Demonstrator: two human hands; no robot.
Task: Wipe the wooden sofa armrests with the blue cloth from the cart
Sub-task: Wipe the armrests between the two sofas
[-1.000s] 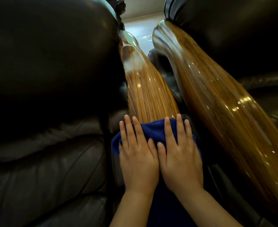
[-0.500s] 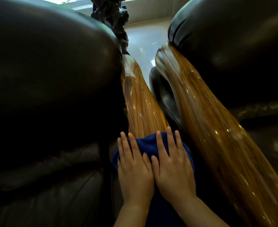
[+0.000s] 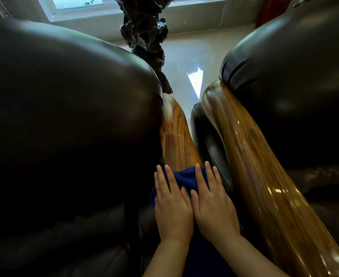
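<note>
- Fingers point(image 3: 167, 177) of both hands are extended flat and held close together, pressed palm-down on the blue cloth point(image 3: 184, 176); nothing is pinched.
- Left hand point(image 3: 172, 208) and right hand point(image 3: 212, 206) lie side by side, thumbs touching at the centre.
- The blue cloth is draped over the near end of the left wooden armrest point(image 3: 174, 134), under both palms.
- The bare, glossy part of that armrest extends away beyond the fingertips.
- A second wooden armrest point(image 3: 254, 166) runs just beside it on the right, uncovered.
- Dark leather cushions point(image 3: 64, 106) flank both armrests.
- A glossy floor point(image 3: 184, 62) and a window point(image 3: 80, 3) lie beyond.
</note>
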